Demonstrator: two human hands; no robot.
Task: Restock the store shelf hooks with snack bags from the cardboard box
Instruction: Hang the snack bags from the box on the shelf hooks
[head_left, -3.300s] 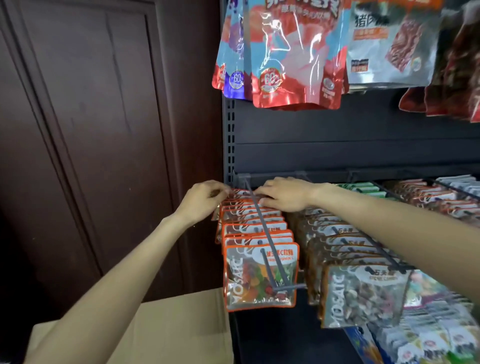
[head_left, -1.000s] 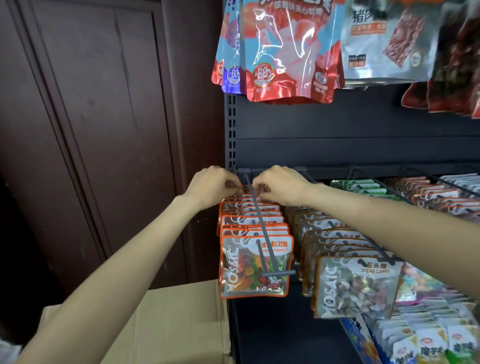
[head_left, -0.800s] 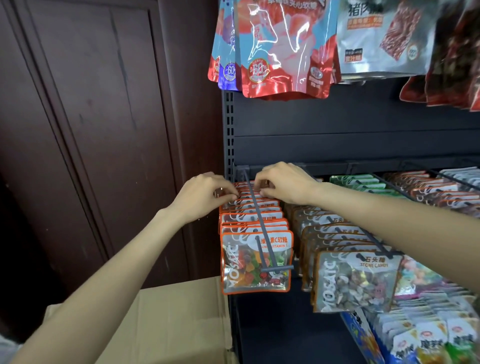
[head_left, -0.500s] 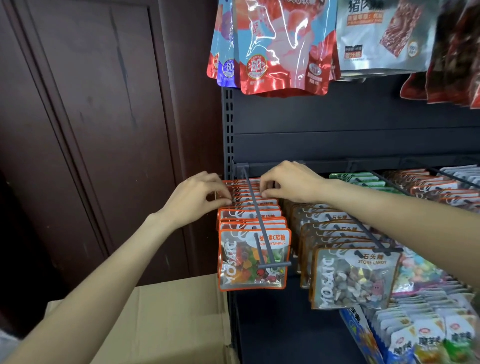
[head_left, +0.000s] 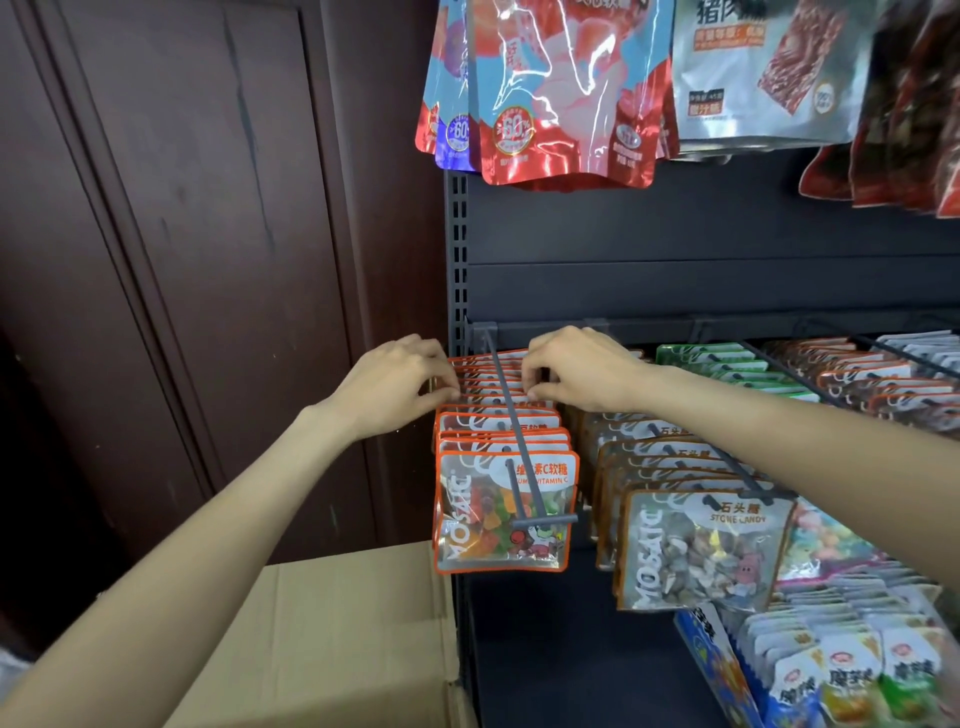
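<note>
**Both hands on the orange gummy bags, far left hook**

I see my left hand (head_left: 395, 387) and right hand (head_left: 576, 371) with fingers curled, pinching the top edges of the orange-rimmed gummy bags (head_left: 501, 512) midway along the leftmost hook (head_left: 511, 441) at the shelf's left edge. I judge a crooked push could tear a hang hole or slide the front bags off the hook's tip. The dark metal shelf (head_left: 675, 249) stands against a brown wooden door (head_left: 182, 260). The cardboard box (head_left: 322, 639) sits below, at lower left. Stone candy bags (head_left: 696, 551) hang just right.
</note>
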